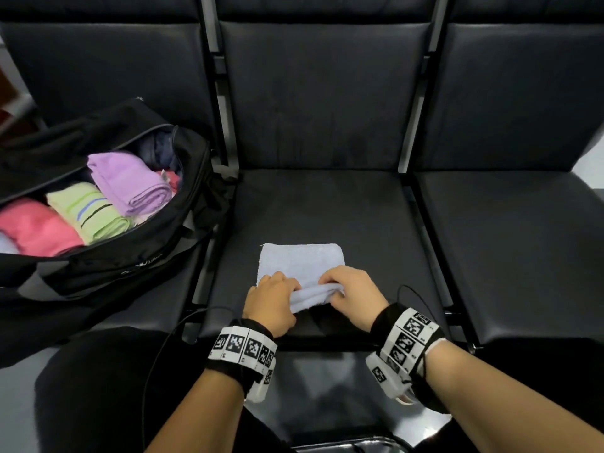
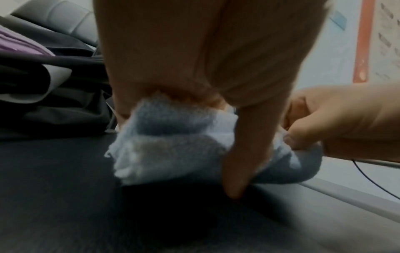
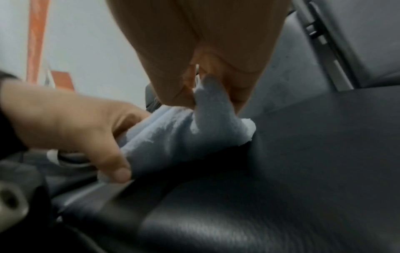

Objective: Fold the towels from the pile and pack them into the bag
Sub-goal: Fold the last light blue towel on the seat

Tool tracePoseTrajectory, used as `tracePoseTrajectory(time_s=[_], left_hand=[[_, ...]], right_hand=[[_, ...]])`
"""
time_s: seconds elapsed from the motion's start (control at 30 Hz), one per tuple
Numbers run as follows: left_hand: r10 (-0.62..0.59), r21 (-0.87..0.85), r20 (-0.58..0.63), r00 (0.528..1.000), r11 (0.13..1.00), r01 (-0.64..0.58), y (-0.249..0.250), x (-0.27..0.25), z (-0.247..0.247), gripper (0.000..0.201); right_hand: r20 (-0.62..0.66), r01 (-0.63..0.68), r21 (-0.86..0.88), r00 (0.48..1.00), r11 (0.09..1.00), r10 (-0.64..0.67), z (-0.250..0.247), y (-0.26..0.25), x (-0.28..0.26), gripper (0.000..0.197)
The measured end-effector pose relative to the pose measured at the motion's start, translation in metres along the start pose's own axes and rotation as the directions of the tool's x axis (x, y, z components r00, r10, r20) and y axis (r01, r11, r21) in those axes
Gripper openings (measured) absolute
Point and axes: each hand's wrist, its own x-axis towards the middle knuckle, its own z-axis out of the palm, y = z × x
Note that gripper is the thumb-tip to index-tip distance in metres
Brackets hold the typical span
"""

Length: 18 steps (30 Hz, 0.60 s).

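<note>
Light is dim and even in the head view, with soft sheen on the black seat (image 1: 327, 207) beyond the fingers and lines bowed toward the edges. Both wrist views are darker, grainy and smeared; a deep shadow pools on the seat beneath the fingers, while pale background behind them is unfocused.

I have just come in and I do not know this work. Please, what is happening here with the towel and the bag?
A person is rolling up a small light blue towel on a black padded bench seat. The left hand and the right hand both grip its near edge, already rolled; the far part lies flat. On the next seat to the left, an open black bag holds rolled purple, green striped and pink towels.
</note>
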Motion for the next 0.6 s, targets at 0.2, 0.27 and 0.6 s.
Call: tracePoseTrajectory(time_s=[0.2,0.27,0.6], left_hand=[[-0.025,-0.185,-0.115,0.993,0.983,0.003,-0.016,0.004,-0.003,0.024],[-0.022,-0.229,-0.111,0.994,0.974,-0.004,-0.020,0.004,-0.004,0.021],[-0.092,-0.621,-0.117,0.989,0.784,-0.001,-0.042,0.007,-0.021,0.017]], right_hand=[[0.245,0.169,-0.360,0.966,0.917,-0.082,0.001,0.011,-0.011,0.045],[0.259,0.229,-0.477,0.959,0.849,-0.113,0.005,0.019,-0.016,0.051],[-0.071,-0.076,0.159,0.994,0.984,0.088,-0.017,0.027,-0.006,0.021]])
